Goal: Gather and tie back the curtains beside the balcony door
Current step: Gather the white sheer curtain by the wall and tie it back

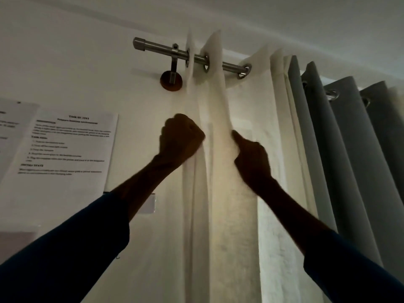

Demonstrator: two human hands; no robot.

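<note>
Reaching up at mid-frame, the left hand (pixel 180 138) is fisted, its grip closed on the left edge of the sheer white curtain (pixel 218 171); the right hand (pixel 253 158) pinches a fold beside it. The curtain hangs from the brushed-metal rod (pixel 166 48), grey curtains (pixel 349 149) bunched at right.

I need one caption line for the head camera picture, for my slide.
Both hands, left hand and right hand, grip folds of the white sheer curtain below the metal curtain rod.
</note>
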